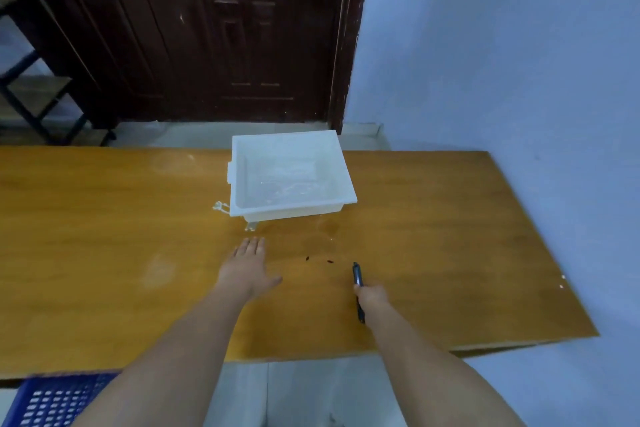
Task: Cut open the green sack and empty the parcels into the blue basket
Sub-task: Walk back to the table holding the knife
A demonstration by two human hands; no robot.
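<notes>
A: Start at the left. What do you see of the task's things?

B: Only the blue basket (59, 399), at the bottom left corner. It is a plastic crate with a grid of small square holes in its wall, and it sits lower than the wooden table (104, 236), partly tucked under the near edge. The left forearm crosses in front of its right corner.

A: And the left hand?

B: The left hand (250, 267) lies flat, palm down, fingers straight and together, thumb spread to the right. It grips nothing. It is on or just over the tabletop; I cannot tell which. The basket is well apart from it, down and to the left.

A: What is ahead of that hand?

B: A white plastic tray (239, 184), rectangular, with clear plastic film lying in its bottom. It stands on the table just beyond the fingertips, not touching them. Two small clear clips stick out at its near left corner.

A: Then the right side?

B: The right hand (371, 298) is closed in a fist around a dark utility knife (357, 276). The tool's front end points away, toward the tray, and its rear end pokes out below the fist. A few tiny dark specks lie on the wood between the two hands.

A: The basket relative to that grip?

B: Far to the left and lower, on the other side of both arms.
</notes>
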